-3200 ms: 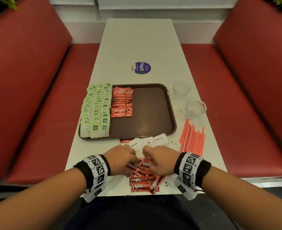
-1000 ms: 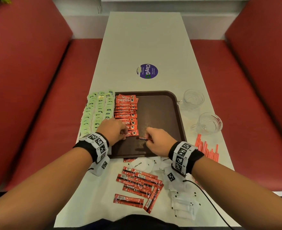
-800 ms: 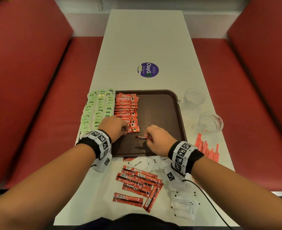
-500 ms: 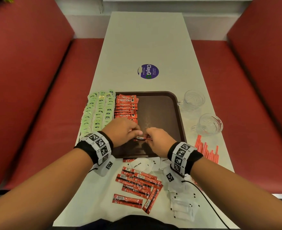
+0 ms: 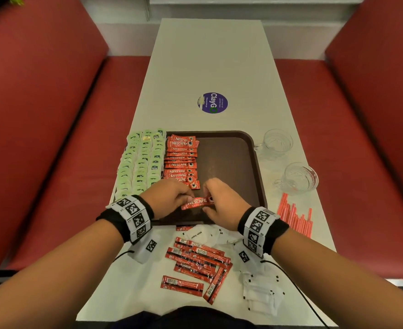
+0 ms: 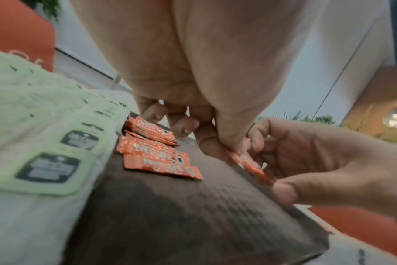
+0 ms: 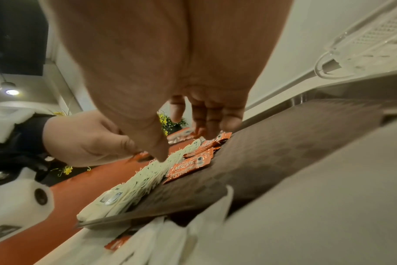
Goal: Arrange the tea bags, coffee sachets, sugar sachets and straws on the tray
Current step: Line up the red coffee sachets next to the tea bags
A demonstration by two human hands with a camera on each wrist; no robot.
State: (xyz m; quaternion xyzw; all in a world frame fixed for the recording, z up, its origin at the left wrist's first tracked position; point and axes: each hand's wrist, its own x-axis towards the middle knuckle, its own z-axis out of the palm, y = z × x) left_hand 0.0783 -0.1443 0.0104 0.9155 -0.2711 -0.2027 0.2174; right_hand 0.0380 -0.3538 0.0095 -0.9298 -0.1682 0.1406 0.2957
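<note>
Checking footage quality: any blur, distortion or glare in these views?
Head: sharp centre, wide-angle bowing at edges, warm dim light, no glare on the tray. Left wrist: tea bags soft, right hand blurred. Right wrist: foreground sugar sachets smeared.

Matt, checker-textured plastic tray (image 5: 231, 162); glossy sachets (image 5: 181, 162)

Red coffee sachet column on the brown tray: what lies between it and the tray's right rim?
Bare tray floor, seen from the head view; both hands hold one sachet nearer the front.
</note>
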